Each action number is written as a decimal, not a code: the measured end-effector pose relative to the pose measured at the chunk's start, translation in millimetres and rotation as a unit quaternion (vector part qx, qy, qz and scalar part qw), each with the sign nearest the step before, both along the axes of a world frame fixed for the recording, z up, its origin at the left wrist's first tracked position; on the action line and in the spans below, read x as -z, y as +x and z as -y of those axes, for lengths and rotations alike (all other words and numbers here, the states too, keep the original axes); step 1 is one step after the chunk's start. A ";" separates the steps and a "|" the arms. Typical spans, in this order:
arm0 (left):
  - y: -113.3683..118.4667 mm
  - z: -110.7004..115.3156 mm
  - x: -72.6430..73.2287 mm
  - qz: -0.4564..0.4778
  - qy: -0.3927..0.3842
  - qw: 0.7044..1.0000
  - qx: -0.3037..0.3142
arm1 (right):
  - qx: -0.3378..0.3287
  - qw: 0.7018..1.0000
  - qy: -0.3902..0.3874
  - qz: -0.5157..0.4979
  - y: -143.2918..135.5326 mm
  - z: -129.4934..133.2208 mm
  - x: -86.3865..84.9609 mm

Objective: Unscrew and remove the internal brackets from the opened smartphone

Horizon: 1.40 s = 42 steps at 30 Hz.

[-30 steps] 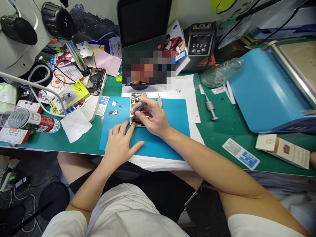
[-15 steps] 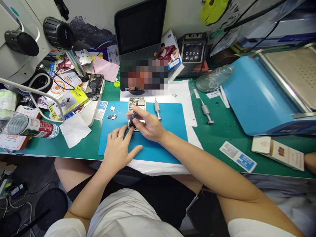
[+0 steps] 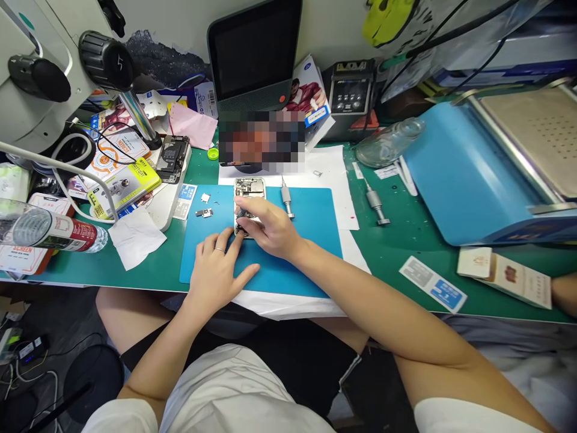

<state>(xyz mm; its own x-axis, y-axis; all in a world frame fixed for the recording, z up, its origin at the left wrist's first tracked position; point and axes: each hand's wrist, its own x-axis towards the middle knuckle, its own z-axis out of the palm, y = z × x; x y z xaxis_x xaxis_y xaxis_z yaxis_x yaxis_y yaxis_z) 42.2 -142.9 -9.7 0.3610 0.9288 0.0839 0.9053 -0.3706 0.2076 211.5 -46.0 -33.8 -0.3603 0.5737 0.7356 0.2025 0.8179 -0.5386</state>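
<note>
Phone: an opened silver phone with its insides showing (image 3: 249, 195) is laid flat at the top edge of the blue rubber mat (image 3: 311, 240), so it does not slide.
Right hand: the right hand (image 3: 265, 225) is closed around a small dark-handled tool (image 3: 243, 215), which is pressed down onto the phone's lower part (the tip is hidden by the fingers).
Left hand: the left hand (image 3: 216, 270) is laid flat and open on the mat, fingertips touching the phone's near end, likely to keep it from moving.
Small parts: tiny metal pieces (image 3: 204, 212) are kept just left of the phone.
Spare tool: a silver screwdriver (image 3: 286, 199) is set down just right of the phone, near the hand.
Table: the green bench top (image 3: 406, 240) is under everything.
</note>
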 end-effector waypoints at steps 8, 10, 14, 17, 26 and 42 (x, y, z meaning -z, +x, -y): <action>-0.5 0.4 0.9 0.001 0.003 1.000 0.001 | 0.000 1.000 -0.012 0.028 4.5 -2.6 -4.7; -0.5 0.5 0.9 -0.001 0.005 1.000 0.002 | 0.013 0.999 -0.002 0.030 5.2 -3.4 -5.0; -0.5 0.5 0.7 -0.005 0.005 1.000 0.005 | 0.034 0.999 0.013 0.023 5.6 -4.5 -7.1; -0.4 0.4 0.4 -0.006 0.006 1.000 0.005 | 0.010 1.000 0.007 0.008 4.7 -3.9 -10.3; 0.0 0.0 -0.5 -0.008 0.007 1.000 0.003 | 0.015 0.999 0.036 -0.002 2.5 -3.9 -12.1; -0.4 -0.4 -0.4 -0.001 0.010 1.000 0.003 | 0.076 0.993 0.085 0.029 1.3 -1.9 -14.4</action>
<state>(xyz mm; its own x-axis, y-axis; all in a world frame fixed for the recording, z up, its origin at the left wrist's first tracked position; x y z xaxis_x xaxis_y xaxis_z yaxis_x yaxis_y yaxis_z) 41.8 -142.5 -9.3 0.3666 0.9249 0.1010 0.9037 -0.3798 0.1976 212.7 -44.1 -19.4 -0.3229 0.4941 0.8072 0.3567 0.8535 -0.3798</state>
